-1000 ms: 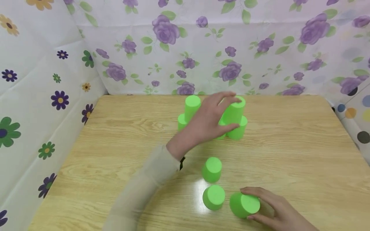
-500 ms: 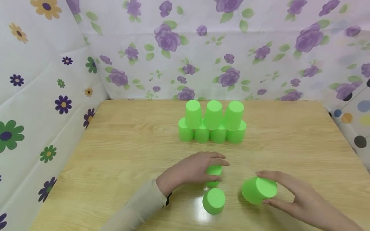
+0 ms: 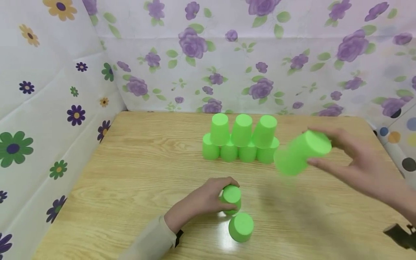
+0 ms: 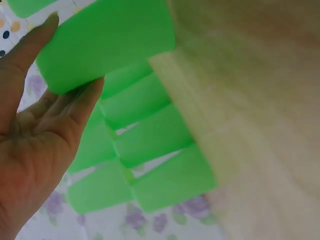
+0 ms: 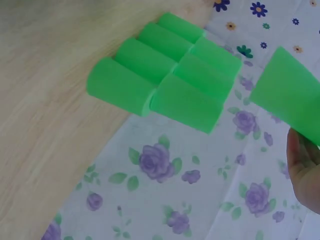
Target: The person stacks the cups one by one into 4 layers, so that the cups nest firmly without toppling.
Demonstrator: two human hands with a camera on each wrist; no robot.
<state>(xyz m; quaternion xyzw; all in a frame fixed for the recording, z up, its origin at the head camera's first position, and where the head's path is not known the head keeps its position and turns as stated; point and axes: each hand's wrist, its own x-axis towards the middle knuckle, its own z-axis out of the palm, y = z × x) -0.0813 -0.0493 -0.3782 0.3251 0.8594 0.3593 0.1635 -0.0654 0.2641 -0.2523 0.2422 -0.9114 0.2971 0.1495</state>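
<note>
My right hand [image 3: 364, 166] holds a bright green upside-down cup [image 3: 302, 151] by its base end, in the air right of the stack. That cup is tilted and blurred, its wide mouth pointing down-left. With thumb and fingers my left hand [image 3: 206, 196] grips another green cup [image 3: 232, 195] in front of the stack; whether it touches the table I cannot tell. Close in front of it a third loose cup [image 3: 241, 227] stands inverted. Behind, a stack of cups has a bottom row [image 3: 229, 151] of several and an upper row [image 3: 242, 130] of three.
The wood-grain table [image 3: 156, 144] carries everything. A white cloth with purple flowers [image 3: 191, 43] hangs along its back edge, and a daisy-patterned cloth [image 3: 48, 108] bounds the left. Dotted cloth [image 3: 394, 137] lies along the right.
My right hand has lifted its cup from the near table, up and right beside the stack. My left hand has left the stack, come back and gripped a loose cup, shifting it slightly left.
</note>
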